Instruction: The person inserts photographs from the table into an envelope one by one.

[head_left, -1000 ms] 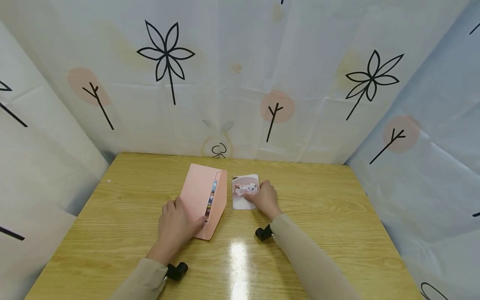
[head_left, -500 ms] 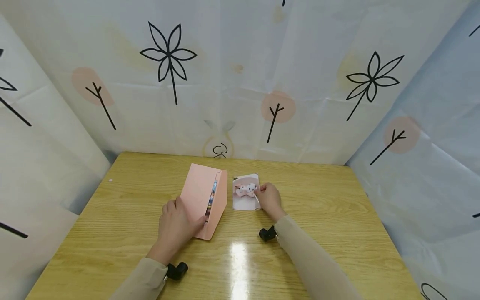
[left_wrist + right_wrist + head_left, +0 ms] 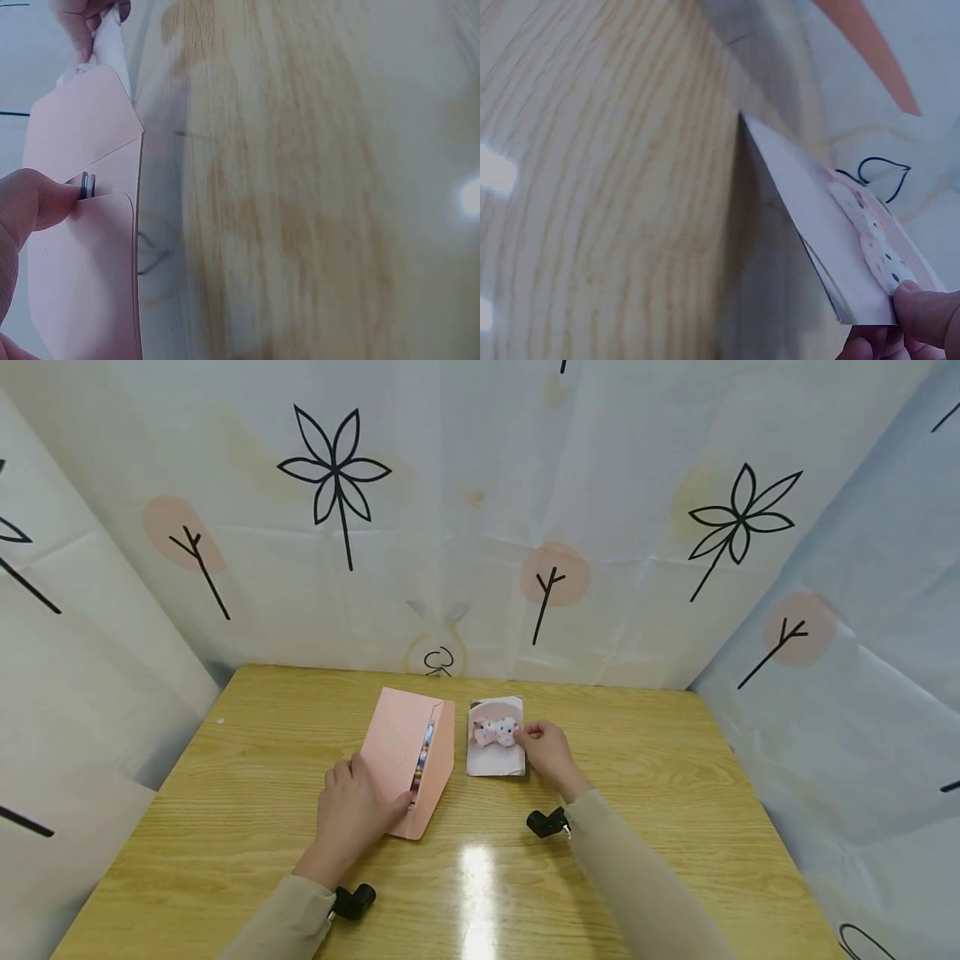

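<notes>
A pink paper envelope [image 3: 393,739] is gripped by my left hand [image 3: 352,810], its flap raised on the right side. The thumb [image 3: 45,199] lies at the envelope's opening, where colourful printed edges [image 3: 423,752] show inside. Just right of the envelope, my right hand [image 3: 551,756] pinches the right edge of a photo card [image 3: 495,762] printed with a white dotted bow. In the right wrist view the card [image 3: 802,195] is tilted above the table, and its near corner shows more than one layer. How many cards are there, I cannot tell.
The wooden table [image 3: 645,752] reaches back to a white curtain [image 3: 450,527] with drawn flowers, and similar curtains hang at both sides. A tiny pale scrap [image 3: 220,721] lies at the table's far left. Black wrist cameras [image 3: 354,902] sit below both hands.
My right hand has slid from the card's face to its right edge. Hand and card have shifted slightly right, the card a little farther back. My left hand and the envelope have stayed put.
</notes>
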Motion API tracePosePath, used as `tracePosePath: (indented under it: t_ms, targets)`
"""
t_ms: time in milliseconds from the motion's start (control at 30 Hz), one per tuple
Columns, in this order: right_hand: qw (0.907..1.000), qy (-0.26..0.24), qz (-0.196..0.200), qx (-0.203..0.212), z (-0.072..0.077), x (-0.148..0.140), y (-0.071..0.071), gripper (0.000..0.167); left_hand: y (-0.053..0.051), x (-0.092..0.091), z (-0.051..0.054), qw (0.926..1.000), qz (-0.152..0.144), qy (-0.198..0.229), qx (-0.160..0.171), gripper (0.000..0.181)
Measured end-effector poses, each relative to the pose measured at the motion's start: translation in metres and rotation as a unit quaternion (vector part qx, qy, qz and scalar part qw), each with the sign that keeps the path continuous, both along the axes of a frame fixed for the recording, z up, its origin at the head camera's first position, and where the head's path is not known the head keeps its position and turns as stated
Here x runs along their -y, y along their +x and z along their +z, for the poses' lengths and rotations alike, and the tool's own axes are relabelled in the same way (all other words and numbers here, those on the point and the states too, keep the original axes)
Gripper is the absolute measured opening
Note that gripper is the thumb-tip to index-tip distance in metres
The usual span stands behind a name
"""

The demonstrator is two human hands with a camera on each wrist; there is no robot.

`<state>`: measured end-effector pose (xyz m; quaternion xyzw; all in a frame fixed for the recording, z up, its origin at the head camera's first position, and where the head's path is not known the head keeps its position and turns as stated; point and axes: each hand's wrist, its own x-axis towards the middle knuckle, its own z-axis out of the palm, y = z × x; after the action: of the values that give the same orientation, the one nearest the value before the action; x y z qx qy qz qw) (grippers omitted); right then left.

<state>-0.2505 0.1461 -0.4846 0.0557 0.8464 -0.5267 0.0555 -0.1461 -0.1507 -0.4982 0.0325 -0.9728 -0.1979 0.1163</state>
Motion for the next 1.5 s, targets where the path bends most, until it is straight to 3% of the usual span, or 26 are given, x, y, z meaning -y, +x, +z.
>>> tracePosePath:
  t_ms: [133,400,700,1033,1333,1500]
  targets:
    - [0.9995,-0.029,-0.009,-0.001,0.011,-0.001,0.001,0.022,0.000,-0.001,0.000,1.0000,0.000,0.000,0.005,0.098]
    - [0.9951,-0.078,-0.040,-0.045,0.031,0.003,0.005,0.026,0.001,-0.002,0.001,1.0000,-0.001,-0.001,0.010,0.097]
    - [0.9907,-0.109,-0.039,-0.072,0.042,0.020,0.010,0.025,0.000,-0.005,0.002,0.9998,-0.004,-0.006,0.016,0.098]
    - [0.9924,-0.091,0.008,-0.083,0.037,0.043,0.025,0.020,-0.002,-0.008,0.003,0.9997,-0.003,-0.007,0.023,0.098]
    - [0.9919,-0.087,0.022,-0.090,0.023,0.060,0.035,0.017,-0.001,-0.009,0.003,1.0000,0.002,-0.007,-0.001,0.095]
    - [0.9918,-0.070,0.032,-0.102,0.021,0.064,0.040,0.016,-0.001,-0.010,0.004,0.9999,0.006,-0.001,0.011,0.097]
